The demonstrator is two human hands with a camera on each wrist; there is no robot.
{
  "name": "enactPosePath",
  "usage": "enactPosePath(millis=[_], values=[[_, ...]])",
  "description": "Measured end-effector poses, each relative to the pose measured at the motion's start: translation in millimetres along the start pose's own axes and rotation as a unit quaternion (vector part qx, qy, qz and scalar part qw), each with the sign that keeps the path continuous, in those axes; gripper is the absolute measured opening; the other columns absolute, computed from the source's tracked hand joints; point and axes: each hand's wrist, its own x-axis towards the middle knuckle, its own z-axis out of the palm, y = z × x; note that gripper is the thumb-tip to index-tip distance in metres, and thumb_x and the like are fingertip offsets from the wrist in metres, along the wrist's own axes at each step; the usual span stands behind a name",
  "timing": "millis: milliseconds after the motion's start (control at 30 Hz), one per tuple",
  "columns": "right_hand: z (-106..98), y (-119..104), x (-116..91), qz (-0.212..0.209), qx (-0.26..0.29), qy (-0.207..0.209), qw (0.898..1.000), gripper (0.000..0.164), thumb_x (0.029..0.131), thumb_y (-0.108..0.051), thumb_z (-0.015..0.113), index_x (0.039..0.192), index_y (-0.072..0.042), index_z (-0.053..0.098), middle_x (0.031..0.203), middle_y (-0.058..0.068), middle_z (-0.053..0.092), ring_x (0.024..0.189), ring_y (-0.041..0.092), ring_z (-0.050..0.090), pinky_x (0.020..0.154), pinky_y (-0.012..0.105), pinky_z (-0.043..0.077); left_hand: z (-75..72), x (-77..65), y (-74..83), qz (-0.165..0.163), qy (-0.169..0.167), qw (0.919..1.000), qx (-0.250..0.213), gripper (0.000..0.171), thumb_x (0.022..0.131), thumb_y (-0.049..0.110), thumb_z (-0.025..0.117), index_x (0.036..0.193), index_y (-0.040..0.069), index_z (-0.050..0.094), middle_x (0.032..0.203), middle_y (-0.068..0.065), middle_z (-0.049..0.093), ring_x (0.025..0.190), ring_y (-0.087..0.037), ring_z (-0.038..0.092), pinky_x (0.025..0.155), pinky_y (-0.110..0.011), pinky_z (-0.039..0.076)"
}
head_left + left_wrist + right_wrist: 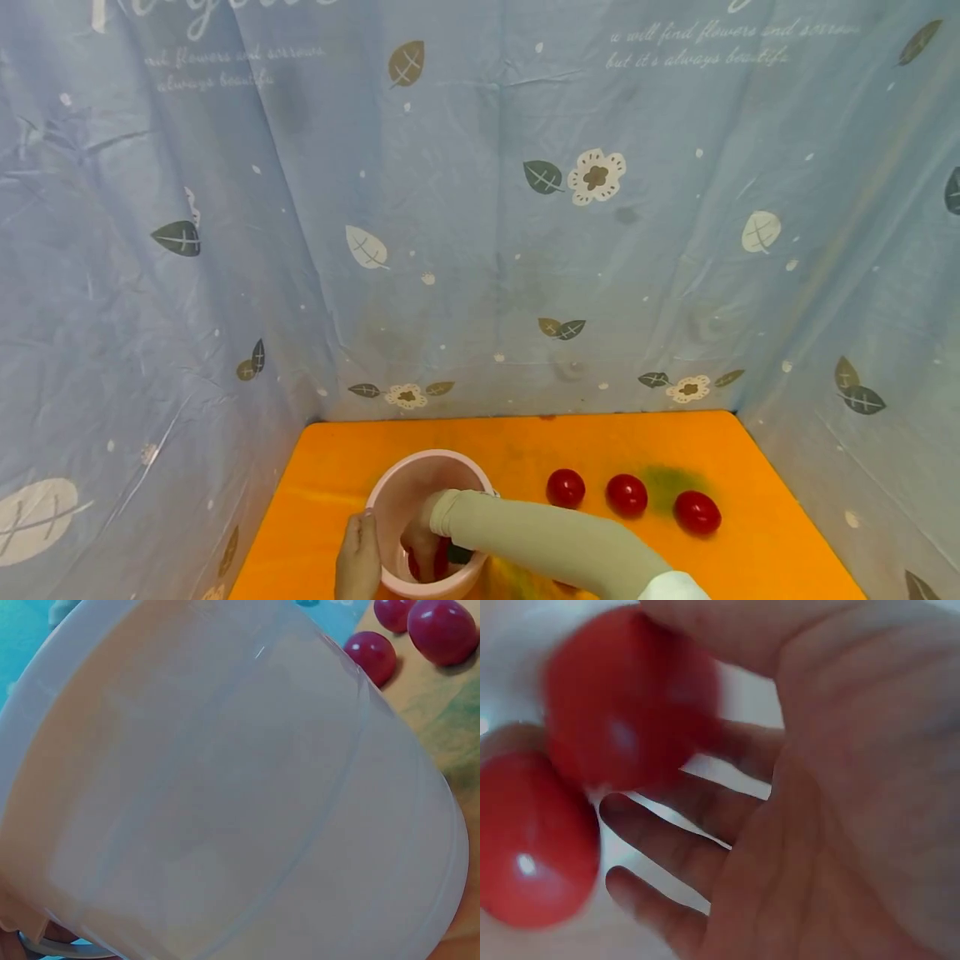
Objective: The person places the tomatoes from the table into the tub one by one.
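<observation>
A pale pink bucket (401, 483) stands on the orange tabletop, its outer wall (225, 772) filling most of the left wrist view. My left hand (358, 557) grips the bucket at its left side, fingertips right at the rim. My right hand (422, 537) reaches down inside the bucket. In the right wrist view, its thumb and fingers hold a red tomato (630, 697), with the lower fingers spread apart. Another red tomato (536, 840) lies beside the held one. A dark patch (459, 553) shows inside the bucket next to the hand.
Three glossy red tomatoes lie in a row right of the bucket: the near-bucket one (566, 488), a middle one (626, 496) and a right one (697, 512). My right sleeve (555, 533) crosses the front of the table. Blue patterned curtain (480, 250) encloses the back and sides.
</observation>
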Motion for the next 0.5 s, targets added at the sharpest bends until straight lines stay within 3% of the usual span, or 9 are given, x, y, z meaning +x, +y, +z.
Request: enactPosePath(millis=[100,200,300,400,433,500], values=[[-5,2,-18,0.01,-0.04,0.083,0.996,0.02,0.082,-0.028,0.073,0.097,-0.02,0.065,0.078,-0.008,0.056,0.074,0.008,0.05,0.069,0.02,0.044,1.5,-0.8,0.0,0.003,0.002,0.9999,0.012,0.081,0.094,0.069,0.014,0.132,-0.001,0.031,0.119,-0.023,0.047,0.098,-0.031,0.052,0.085,-0.046,0.052],[-14,12,-43,-0.021,-0.046,0.179,0.983,0.022,0.087,-0.035,0.067,0.104,-0.021,0.065,0.076,-0.008,0.053,0.07,0.008,0.048,0.069,0.02,0.042,1.9,-1.0,1.6,-0.004,0.001,0.9999,0.016,0.083,0.093,0.07,0.012,0.133,0.0,0.031,0.122,-0.023,0.046,0.101,-0.032,0.051,0.09,-0.05,0.049],[-17,30,-80,-0.078,0.025,0.259,0.962,0.027,0.092,-0.035,0.062,0.115,-0.02,0.063,0.087,-0.009,0.06,0.077,0.004,0.053,0.075,0.018,0.045,1.7,-0.6,2.0,-0.005,0.004,0.9998,0.018,0.083,0.093,0.071,0.011,0.134,0.001,0.031,0.125,-0.022,0.046,0.104,-0.033,0.049,0.093,-0.053,0.046],[-1,55,-118,-0.108,0.12,0.32,0.934,0.031,0.095,-0.036,0.057,0.122,-0.021,0.06,0.106,-0.007,0.065,0.092,0.003,0.058,0.084,0.022,0.049,1.5,-1.1,2.2,-0.008,0.002,0.9999,0.014,0.083,0.093,0.071,0.011,0.137,0.002,0.03,0.128,-0.021,0.044,0.107,-0.034,0.046,0.097,-0.055,0.043],[10,65,-130,-0.098,0.145,0.344,0.922,0.034,0.095,-0.038,0.057,0.125,-0.023,0.058,0.114,-0.008,0.063,0.1,0.003,0.058,0.088,0.024,0.049,1.8,-0.6,2.4,-0.009,0.001,0.9999,0.014,0.083,0.093,0.071,0.012,0.137,0.003,0.029,0.127,-0.02,0.044,0.108,-0.033,0.046,0.098,-0.055,0.042],[35,88,-148,-0.072,0.187,0.384,0.901,0.031,0.096,-0.039,0.055,0.122,-0.025,0.059,0.114,-0.008,0.064,0.101,0.005,0.058,0.089,0.028,0.05,2.3,1.2,3.8,-0.019,-0.008,0.9997,0.008,0.085,0.091,0.073,0.011,0.138,0.003,0.027,0.127,-0.02,0.042,0.109,-0.034,0.044,0.1,-0.055,0.041]])
